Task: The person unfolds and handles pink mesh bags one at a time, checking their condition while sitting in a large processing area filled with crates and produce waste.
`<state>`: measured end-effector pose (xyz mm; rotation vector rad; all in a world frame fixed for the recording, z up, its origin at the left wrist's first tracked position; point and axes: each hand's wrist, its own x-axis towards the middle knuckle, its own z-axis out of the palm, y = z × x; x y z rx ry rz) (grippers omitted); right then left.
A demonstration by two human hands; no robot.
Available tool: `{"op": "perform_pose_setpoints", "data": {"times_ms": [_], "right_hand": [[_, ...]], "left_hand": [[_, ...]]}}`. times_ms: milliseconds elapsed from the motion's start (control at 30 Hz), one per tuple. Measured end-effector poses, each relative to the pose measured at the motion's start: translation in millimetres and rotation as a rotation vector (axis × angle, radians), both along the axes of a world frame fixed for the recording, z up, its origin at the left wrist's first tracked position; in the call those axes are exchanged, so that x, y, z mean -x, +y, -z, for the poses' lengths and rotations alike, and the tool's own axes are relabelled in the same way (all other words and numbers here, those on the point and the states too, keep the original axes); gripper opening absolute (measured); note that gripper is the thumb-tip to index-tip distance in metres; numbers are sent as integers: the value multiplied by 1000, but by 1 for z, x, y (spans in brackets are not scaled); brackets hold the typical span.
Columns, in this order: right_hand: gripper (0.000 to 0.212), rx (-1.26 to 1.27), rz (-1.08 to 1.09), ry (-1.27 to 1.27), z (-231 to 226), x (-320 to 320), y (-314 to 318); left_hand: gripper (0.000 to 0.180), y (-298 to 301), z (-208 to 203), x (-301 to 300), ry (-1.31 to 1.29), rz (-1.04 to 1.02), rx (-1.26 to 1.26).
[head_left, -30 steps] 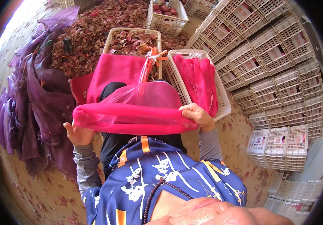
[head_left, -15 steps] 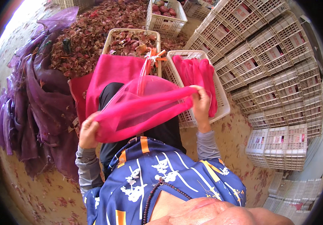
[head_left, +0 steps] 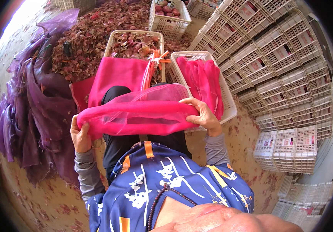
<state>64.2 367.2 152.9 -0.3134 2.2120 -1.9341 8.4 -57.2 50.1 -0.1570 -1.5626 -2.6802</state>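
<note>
A bright pink mesh bag point(head_left: 143, 123) with a rolled-back, thick edge is stretched across my lap between both hands. My left hand point(head_left: 81, 134) grips its left end, thumb on the near side. At the other end my right hand point(head_left: 204, 114) pinches the rolled edge. The thin mesh reaches away over my knees. Beyond it, a folded stack of pink mesh point(head_left: 116, 79) lies on a crate, with a bundle of orange and white ties point(head_left: 153, 66) beside it. To the right, several folded pink mesh bags point(head_left: 201, 83) fill a white crate point(head_left: 230, 105).
Reddish dry onion skins point(head_left: 97, 31) lie heaped ahead, some inside a cream crate point(head_left: 111, 37). Farther off stands a crate of red onions point(head_left: 169, 26). Purple netting point(head_left: 50, 108) drapes at the left. Stacked white crates point(head_left: 274, 73) line the right side.
The bag has been lowered and pulled straighter, nearer level. My left hand moved left and slightly down; my right hand came down and toward me.
</note>
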Motion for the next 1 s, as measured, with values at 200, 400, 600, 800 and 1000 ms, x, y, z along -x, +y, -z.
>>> {"op": "perform_pose_setpoints", "data": {"times_ms": [200,400,600,800,1000], "right_hand": [[21,-444,392,284,19,10,1],[22,200,740,215,53,29,47],[28,830,480,-378,37,17,44],[32,242,-148,-632,63,-29,-20],[80,261,-227,-523,72,-54,-31]], "left_hand": [[32,19,-8,-3,-96,5,-265],[15,37,-40,-20,-48,749,373],[42,22,17,-35,-229,328,-46],[40,-3,-9,36,-120,308,-1009],[41,38,-30,108,18,388,-772]]}}
